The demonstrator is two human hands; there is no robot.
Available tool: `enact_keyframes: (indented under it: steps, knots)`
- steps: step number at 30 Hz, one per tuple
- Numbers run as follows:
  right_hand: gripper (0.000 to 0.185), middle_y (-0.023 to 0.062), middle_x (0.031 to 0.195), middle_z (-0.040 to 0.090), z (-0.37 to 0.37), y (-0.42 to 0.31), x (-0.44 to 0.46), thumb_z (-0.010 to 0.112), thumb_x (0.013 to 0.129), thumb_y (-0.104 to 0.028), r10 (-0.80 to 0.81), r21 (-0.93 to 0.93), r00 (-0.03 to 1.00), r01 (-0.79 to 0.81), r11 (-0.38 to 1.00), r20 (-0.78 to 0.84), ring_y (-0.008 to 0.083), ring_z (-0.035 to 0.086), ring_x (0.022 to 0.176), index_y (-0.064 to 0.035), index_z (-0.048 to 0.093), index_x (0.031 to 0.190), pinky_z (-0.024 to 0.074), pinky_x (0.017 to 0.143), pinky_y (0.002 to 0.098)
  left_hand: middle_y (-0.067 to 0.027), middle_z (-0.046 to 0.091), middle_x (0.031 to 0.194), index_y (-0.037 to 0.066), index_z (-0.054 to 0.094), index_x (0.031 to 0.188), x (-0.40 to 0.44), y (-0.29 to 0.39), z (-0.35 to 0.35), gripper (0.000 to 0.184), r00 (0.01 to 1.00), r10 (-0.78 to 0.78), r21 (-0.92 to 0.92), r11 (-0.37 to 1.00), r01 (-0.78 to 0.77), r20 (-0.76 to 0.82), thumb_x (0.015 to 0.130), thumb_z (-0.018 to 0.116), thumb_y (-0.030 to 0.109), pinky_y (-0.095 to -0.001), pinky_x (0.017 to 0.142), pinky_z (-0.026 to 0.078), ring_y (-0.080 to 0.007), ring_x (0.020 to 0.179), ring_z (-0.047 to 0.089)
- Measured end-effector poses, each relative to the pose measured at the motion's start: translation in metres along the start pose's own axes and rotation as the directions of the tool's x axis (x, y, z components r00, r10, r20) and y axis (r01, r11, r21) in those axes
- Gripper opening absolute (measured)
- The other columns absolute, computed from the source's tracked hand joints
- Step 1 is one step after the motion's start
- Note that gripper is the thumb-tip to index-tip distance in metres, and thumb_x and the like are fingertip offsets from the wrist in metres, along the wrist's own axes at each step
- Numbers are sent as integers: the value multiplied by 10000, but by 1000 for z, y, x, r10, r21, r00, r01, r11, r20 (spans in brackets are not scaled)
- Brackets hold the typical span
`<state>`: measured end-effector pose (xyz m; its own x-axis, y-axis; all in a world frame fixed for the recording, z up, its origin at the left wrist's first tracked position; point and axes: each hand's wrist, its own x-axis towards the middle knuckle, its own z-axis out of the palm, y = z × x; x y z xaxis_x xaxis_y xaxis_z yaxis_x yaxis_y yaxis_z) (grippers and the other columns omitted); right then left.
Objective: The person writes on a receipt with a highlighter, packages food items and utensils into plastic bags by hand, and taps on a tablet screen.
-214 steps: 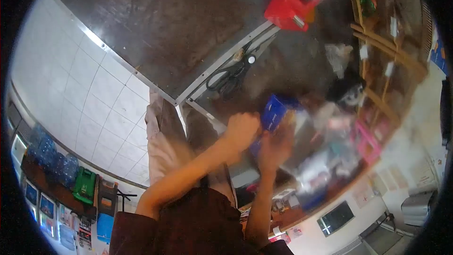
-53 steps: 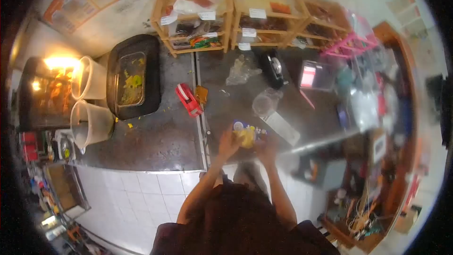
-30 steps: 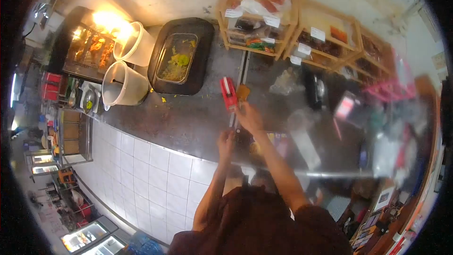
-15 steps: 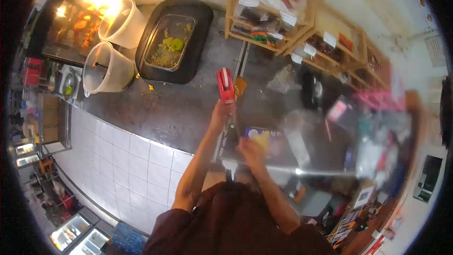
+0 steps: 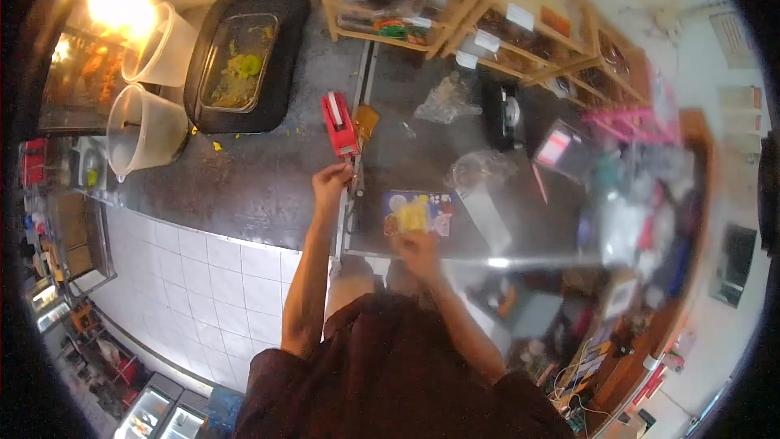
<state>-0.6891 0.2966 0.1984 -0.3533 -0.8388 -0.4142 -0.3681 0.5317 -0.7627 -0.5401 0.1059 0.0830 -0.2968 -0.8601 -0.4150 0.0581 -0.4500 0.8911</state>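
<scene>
A red tape dispenser (image 5: 340,126) with a white strip along its top lies on the dark counter. Just below its near end is my left hand (image 5: 330,182), fingers closed in a pinch; whatever may be between them is too small to make out. My right hand (image 5: 419,252) grips a small yellow packet (image 5: 413,215) by its lower side, blurred by motion. Beneath that packet lies a blue printed card or packet (image 5: 441,203), partly hidden. Beside the dispenser there is a flat orange-brown piece (image 5: 367,122).
At the left stand a dark-rimmed tray (image 5: 199,85) with yellow-green scraps and two white tubs (image 5: 150,142). Wooden racks (image 5: 455,41) with labelled goods line the back. Plastic bags (image 5: 447,102), a black device (image 5: 502,110) and clutter (image 5: 634,219) occupy the right side.
My left hand has come off the dispenser's end to just below it. The yellow packet in my right hand now shows over the blue card. The whole view has shifted.
</scene>
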Motion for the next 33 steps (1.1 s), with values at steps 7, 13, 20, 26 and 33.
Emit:
enact_keyframes:
  steps: [7, 13, 20, 26, 33]
  knots:
    - [299, 113, 759, 685, -141, 56, 51, 685, 833, -341, 1, -160, 976, 35, 987, 219, 199, 635, 724, -44, 724, 834, 488, 668, 359, -42, 655, 775, -31, 703, 979, -124, -36, 47, 262, 946, -57, -149, 989, 9, -320, 877, 674, 208, -260, 651, 474, -124, 690, 594]
    - [311, 78, 637, 631, -130, 171, 96, 719, 803, -355, 22, -175, 945, 37, 984, 325, 157, 572, 622, -45, 718, 817, 465, 602, 344, -74, 672, 789, -37, 708, 948, -109, -90, 66, 276, 928, 0, -104, 994, -41, -372, 837, 699, 216, -268, 575, 490, -128, 662, 608]
    - [290, 39, 602, 595, -89, 225, 90, 708, 823, -310, -105, -34, 972, 115, 993, 211, 85, 529, 578, -23, 694, 787, 429, 536, 297, -87, 688, 774, -36, 710, 896, -97, -120, 75, 235, 887, 205, 342, 938, -56, -415, 811, 728, 183, -286, 597, 514, -164, 666, 629]
    - [283, 42, 597, 603, -77, 230, 83, 746, 803, -281, 8, -89, 999, -4, 996, 46, 98, 533, 535, -3, 698, 781, 417, 497, 294, -38, 633, 702, -9, 702, 868, -84, -157, 56, 145, 925, 159, 205, 974, -91, -345, 836, 651, 122, -274, 526, 477, -143, 579, 587]
    - [235, 41, 646, 643, -41, 257, 76, 765, 786, -267, 303, 333, 953, -284, 899, -3, 145, 616, 591, -37, 728, 819, 481, 527, 292, -10, 619, 758, 57, 676, 879, -93, -99, 65, 166, 942, -314, -387, 888, 247, -120, 892, 588, 198, -245, 531, 409, -125, 637, 567]
